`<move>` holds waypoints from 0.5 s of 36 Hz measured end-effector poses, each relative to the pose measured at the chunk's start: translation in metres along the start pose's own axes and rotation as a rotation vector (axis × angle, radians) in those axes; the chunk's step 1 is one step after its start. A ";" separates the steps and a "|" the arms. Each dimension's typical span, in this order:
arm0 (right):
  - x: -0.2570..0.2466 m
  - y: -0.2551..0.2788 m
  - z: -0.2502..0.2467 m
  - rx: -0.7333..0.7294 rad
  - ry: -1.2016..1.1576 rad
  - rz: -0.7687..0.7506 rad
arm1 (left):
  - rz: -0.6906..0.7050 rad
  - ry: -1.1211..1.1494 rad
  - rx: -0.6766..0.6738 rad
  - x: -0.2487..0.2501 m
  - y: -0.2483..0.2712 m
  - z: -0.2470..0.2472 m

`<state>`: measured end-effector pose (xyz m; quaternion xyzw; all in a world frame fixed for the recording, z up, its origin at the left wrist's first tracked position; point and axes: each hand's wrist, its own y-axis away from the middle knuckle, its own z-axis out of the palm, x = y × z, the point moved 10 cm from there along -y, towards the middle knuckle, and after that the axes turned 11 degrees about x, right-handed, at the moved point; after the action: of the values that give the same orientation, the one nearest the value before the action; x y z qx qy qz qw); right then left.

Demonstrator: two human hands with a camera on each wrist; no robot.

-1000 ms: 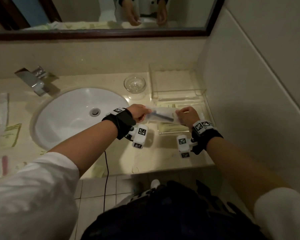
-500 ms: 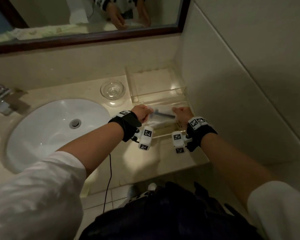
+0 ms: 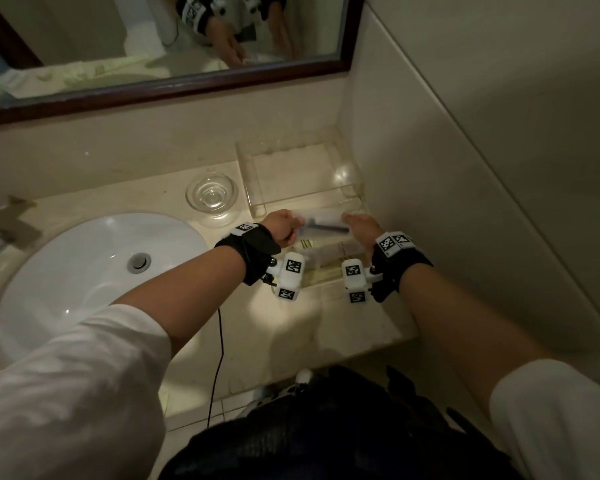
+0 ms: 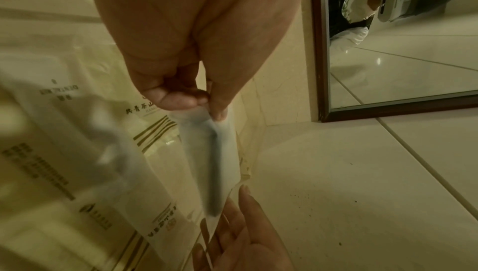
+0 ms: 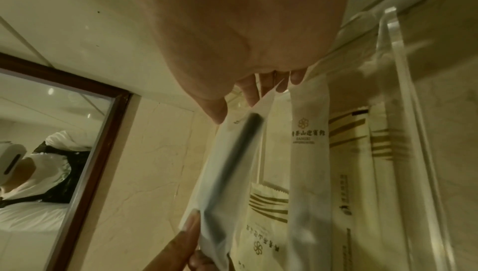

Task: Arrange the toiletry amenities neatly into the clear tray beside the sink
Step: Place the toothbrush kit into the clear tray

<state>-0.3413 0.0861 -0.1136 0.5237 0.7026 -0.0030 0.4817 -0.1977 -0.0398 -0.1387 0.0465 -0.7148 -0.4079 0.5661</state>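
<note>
The sachet (image 3: pixel 323 225) is a long, narrow, translucent white packet with a dark slender item showing through it as a black bar along its length. It is being held level, its long axis running left to right between the two hands, just above the near compartment of the clear tray (image 3: pixel 253 188). The tray is sitting on the counter (image 3: pixel 326 323) in the corner against the wall, to the right of the sink (image 3: pixel 66 271).

The left hand (image 3: pixel 281 227) is pinching the sachet's left end between thumb and curled forefinger; in the left wrist view the fingertips (image 4: pixel 181 99) are closing together on the packet's edge. The right hand (image 3: pixel 361 228) is holding the right end, with thumb on one face and fingers (image 5: pixel 252 89) lying nearly straight along the other.

Below the sachet, several cream packets (image 3: pixel 340 252) with gold stripes and printed text are lying flat in the tray's near compartment, their long axes parallel to the sachet. A small glass dish (image 3: pixel 211 192) is standing on the counter just left of the tray.
</note>
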 end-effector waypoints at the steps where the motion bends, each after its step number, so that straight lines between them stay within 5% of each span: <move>1: -0.006 0.006 0.000 -0.012 0.001 -0.011 | 0.004 0.001 -0.004 0.001 0.000 0.001; 18: -0.010 -0.015 0.000 -0.045 0.029 0.005 | -0.011 -0.179 0.024 -0.004 -0.019 0.009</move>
<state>-0.3525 0.0715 -0.1144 0.5144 0.7081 0.0218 0.4832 -0.2115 -0.0451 -0.1540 0.0207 -0.7670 -0.4049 0.4973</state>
